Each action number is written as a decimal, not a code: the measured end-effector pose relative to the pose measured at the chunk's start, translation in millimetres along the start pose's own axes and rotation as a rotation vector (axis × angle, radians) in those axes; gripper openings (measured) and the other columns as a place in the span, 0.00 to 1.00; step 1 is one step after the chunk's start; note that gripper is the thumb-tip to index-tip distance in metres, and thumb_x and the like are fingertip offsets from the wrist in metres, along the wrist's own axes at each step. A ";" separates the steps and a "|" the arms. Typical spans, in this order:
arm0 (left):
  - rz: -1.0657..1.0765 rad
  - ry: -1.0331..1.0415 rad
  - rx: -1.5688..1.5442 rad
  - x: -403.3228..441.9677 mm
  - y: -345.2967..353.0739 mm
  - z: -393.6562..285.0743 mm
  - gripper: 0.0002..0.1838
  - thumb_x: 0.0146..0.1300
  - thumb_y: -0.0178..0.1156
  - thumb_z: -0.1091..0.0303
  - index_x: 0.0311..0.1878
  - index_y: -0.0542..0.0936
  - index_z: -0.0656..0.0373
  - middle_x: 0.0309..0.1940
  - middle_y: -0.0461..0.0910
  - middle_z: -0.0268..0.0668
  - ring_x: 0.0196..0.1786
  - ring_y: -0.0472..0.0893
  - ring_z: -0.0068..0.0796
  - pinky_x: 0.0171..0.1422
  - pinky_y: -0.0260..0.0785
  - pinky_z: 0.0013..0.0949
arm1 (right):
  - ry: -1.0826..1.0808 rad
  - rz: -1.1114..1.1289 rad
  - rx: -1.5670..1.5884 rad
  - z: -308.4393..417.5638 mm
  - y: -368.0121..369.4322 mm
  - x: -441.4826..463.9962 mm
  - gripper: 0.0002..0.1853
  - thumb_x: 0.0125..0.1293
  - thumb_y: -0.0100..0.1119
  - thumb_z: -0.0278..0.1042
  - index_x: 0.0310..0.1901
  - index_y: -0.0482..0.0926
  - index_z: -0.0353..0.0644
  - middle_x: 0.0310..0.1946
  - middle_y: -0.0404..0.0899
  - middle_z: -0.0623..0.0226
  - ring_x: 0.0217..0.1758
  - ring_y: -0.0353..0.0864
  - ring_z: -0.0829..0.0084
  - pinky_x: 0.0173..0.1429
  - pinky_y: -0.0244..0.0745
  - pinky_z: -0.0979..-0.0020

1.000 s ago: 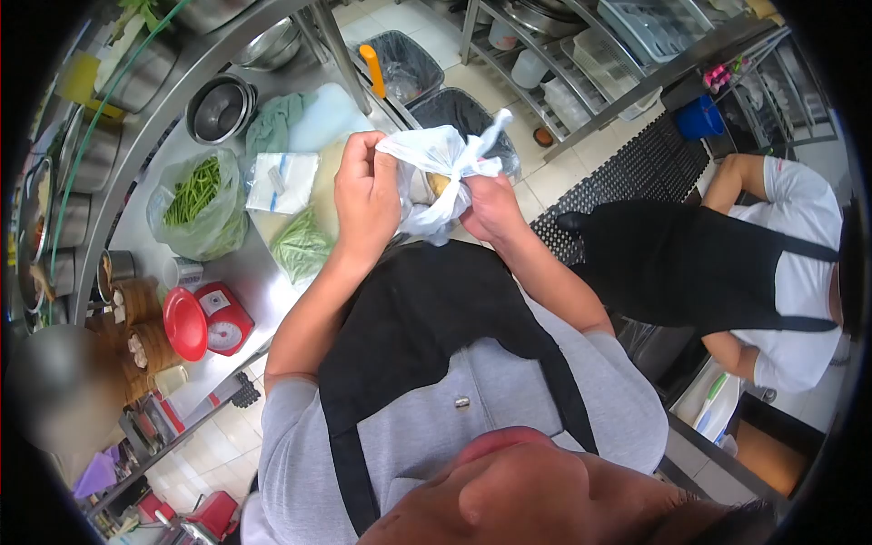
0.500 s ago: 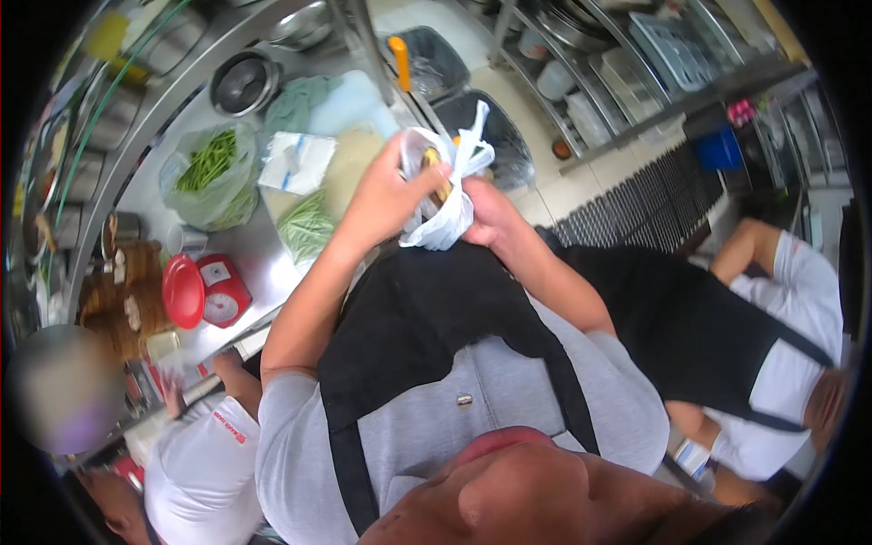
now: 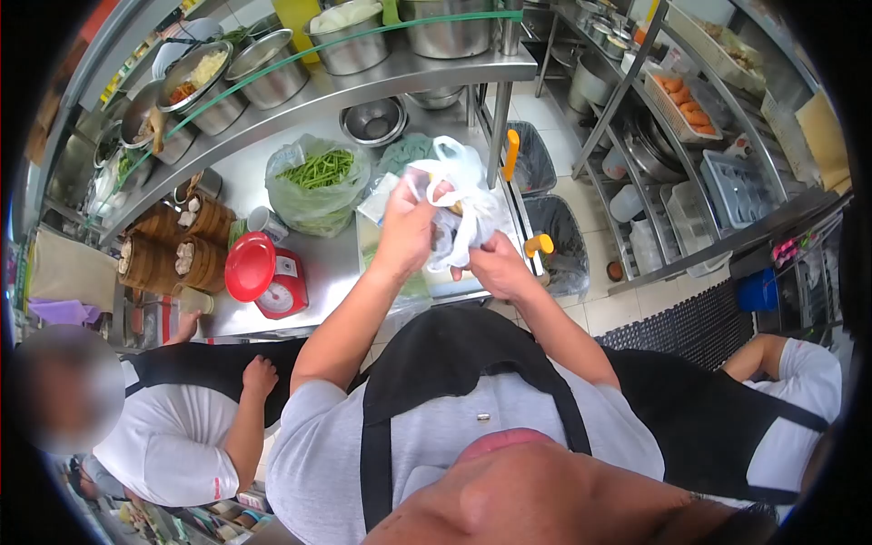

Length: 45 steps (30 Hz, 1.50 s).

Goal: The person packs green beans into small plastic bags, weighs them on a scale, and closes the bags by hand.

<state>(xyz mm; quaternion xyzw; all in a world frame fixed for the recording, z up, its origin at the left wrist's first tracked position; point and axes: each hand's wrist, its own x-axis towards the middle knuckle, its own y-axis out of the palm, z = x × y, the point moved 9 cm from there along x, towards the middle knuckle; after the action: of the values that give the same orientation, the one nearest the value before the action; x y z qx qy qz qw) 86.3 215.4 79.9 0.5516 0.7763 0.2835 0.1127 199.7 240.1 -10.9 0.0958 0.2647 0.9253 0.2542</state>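
Note:
A thin white plastic bag (image 3: 470,186) hangs bunched between my two hands over the steel counter. My left hand (image 3: 407,225) grips its left side, fingers closed on the plastic near the top. My right hand (image 3: 498,265) pinches the lower right part of the bag. Something yellowish shows slightly inside it, too covered to name. Below the bag lies a pale cutting board (image 3: 454,289), partly hidden by my hands. Left of my left hand, a clear bag of cut green beans (image 3: 316,171) stands open on the counter.
A red kitchen scale (image 3: 280,289) and bamboo steamers (image 3: 202,265) with dumplings are on the left. A metal bowl (image 3: 374,123) sits behind, under a shelf of steel pots (image 3: 350,47). Lined bins (image 3: 556,238) stand to the right. Co-workers (image 3: 173,436) are on both sides.
My view has tilted up, bringing the shelf of pots into sight. The bag's opening has closed up, and the yellowish contents show less. The left co-worker's arm now reaches toward the steamers.

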 end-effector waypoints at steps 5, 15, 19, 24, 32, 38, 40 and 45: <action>-0.090 0.230 0.257 3.3 -44.8 -62.2 0.16 0.72 0.66 0.70 0.59 0.77 0.64 0.51 0.85 0.38 0.52 0.84 0.24 0.58 0.78 0.33 | 0.031 0.264 0.263 21.4 27.0 35.5 0.15 0.74 0.54 0.28 0.58 0.78 0.34 0.50 0.85 0.60 0.43 0.85 0.70 0.37 0.82 0.65; -0.036 0.247 0.360 -28.3 -60.7 -58.4 0.22 0.71 0.70 0.68 0.61 0.72 0.63 0.49 0.81 0.35 0.51 0.80 0.20 0.57 0.74 0.28 | 0.051 -0.141 0.441 -11.0 36.8 57.4 0.24 0.79 0.46 0.39 0.69 0.72 0.34 0.61 0.82 0.58 0.55 0.87 0.63 0.59 0.83 0.60; -0.114 0.141 0.122 -20.4 -98.0 -29.5 0.17 0.76 0.63 0.69 0.61 0.71 0.62 0.48 0.81 0.35 0.52 0.80 0.21 0.58 0.74 0.29 | -0.025 -0.396 -0.027 -12.9 8.2 37.4 0.20 0.79 0.50 0.35 0.67 0.73 0.36 0.54 0.81 0.63 0.50 0.83 0.70 0.60 0.79 0.64; -0.143 0.100 0.043 -16.1 -105.1 -26.6 0.14 0.77 0.60 0.71 0.60 0.72 0.62 0.47 0.80 0.35 0.49 0.81 0.22 0.56 0.74 0.29 | -0.640 -0.354 -1.053 55.6 87.4 -21.0 0.03 0.68 0.62 0.25 0.41 0.83 0.37 0.40 0.80 0.59 0.49 0.80 0.61 0.56 0.73 0.61; -0.021 0.113 0.417 -49.5 -80.9 -19.4 0.16 0.67 0.72 0.66 0.50 0.75 0.58 0.43 0.77 0.32 0.47 0.77 0.19 0.54 0.73 0.29 | -0.212 -0.351 -1.459 5.1 67.9 31.4 0.15 0.71 0.60 0.37 0.54 0.83 0.38 0.45 0.87 0.51 0.48 0.87 0.50 0.52 0.80 0.55; -0.042 0.322 0.726 -81.2 -77.9 -46.4 0.15 0.63 0.72 0.65 0.44 0.75 0.59 0.41 0.74 0.39 0.48 0.78 0.36 0.58 0.69 0.35 | 0.131 0.054 -1.477 -38.0 64.6 42.3 0.18 0.68 0.59 0.34 0.57 0.82 0.38 0.53 0.85 0.45 0.60 0.83 0.44 0.60 0.75 0.50; -0.073 0.277 0.725 -90.3 -87.1 -40.6 0.15 0.63 0.72 0.65 0.44 0.75 0.59 0.41 0.74 0.39 0.48 0.78 0.35 0.58 0.70 0.34 | 0.243 0.150 -1.431 -55.0 74.5 35.5 0.24 0.67 0.60 0.35 0.62 0.78 0.35 0.56 0.83 0.43 0.64 0.81 0.43 0.65 0.74 0.50; -0.135 0.191 0.725 -118.5 -114.3 -36.1 0.16 0.63 0.73 0.64 0.43 0.75 0.59 0.41 0.74 0.37 0.47 0.77 0.31 0.57 0.70 0.33 | 0.104 0.186 -1.594 -68.6 79.1 18.1 0.27 0.60 0.65 0.38 0.60 0.79 0.36 0.52 0.84 0.44 0.59 0.83 0.44 0.60 0.77 0.52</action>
<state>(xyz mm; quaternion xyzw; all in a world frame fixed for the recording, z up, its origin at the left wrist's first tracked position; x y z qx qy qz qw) 21.4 68.5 28.4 0.4744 0.8677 0.0326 -0.1446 129.7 161.5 -25.3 -0.1358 -0.4730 0.8566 0.1553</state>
